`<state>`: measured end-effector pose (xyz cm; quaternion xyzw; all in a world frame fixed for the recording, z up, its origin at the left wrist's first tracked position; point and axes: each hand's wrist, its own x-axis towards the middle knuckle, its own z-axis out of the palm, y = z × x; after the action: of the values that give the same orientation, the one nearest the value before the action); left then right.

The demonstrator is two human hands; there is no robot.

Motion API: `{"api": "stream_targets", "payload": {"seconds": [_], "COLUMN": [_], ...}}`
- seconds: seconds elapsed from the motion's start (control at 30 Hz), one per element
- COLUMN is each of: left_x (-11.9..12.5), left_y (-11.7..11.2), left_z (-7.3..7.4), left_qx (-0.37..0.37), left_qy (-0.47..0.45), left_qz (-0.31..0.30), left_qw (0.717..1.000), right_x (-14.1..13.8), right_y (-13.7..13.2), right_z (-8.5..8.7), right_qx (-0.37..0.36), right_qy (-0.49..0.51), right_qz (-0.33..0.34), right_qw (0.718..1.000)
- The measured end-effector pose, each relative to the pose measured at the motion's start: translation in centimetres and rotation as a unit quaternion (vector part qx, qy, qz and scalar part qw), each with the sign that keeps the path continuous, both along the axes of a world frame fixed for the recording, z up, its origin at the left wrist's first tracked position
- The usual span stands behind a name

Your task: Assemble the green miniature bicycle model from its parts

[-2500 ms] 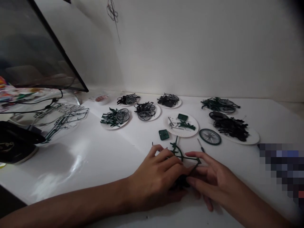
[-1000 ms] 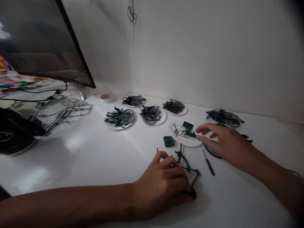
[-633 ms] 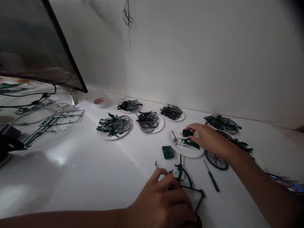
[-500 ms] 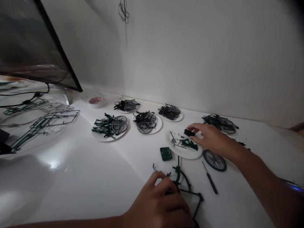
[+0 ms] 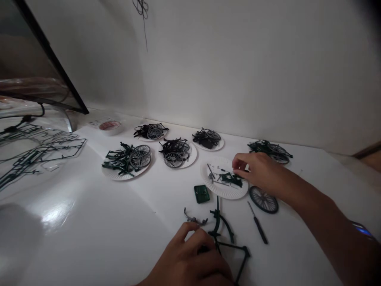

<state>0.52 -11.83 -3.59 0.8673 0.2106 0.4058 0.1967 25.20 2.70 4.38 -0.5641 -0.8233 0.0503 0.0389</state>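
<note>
Green plastic bike frame (image 5: 217,222) clenched in L grip (image 5: 190,258); R grip (image 5: 257,171) above paper plate (image 5: 214,190), hold unclear.

- The room looks dim overall, with soft, flat light on the white wall (image 5: 238,67) and its source out of view.
- A bright streak of glare (image 5: 55,212) shines off the glossy bench (image 5: 125,234), well left of the hands.
- The left hand (image 5: 190,258) and right hand (image 5: 262,171) look dark and underexposed, with muddy detail.
- A grey patch of shadow (image 5: 18,238) lies far left of the hands.
- Wide-angle distortion bends the picture's edges, and the top right corner fades to black.
- Fine detail looks slightly soft throughout.
</note>
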Motion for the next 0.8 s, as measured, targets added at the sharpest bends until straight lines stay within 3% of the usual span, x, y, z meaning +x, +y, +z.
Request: {"api": "stream_targets", "payload": {"seconds": [0.33,0.8], "left_x": [-0.2,-0.3], "left_y": [-0.2,-0.4], "left_z": [0.0,0.7], "left_qx": [0.002,-0.002], "left_qy": [0.020,0.029], "left_qz": [0.005,-0.002], "left_qw": [1.000,1.000], "right_x": [-1.5,-2.5], "right_y": [-0.3,-0.8], "right_z": [-1.2,-1.1], "right_qx": [-0.011,0.002], "right_qy": [-0.088,-0.136], "right_qz": [0.022,0.042], "right_qw": [0.996,0.990]}}
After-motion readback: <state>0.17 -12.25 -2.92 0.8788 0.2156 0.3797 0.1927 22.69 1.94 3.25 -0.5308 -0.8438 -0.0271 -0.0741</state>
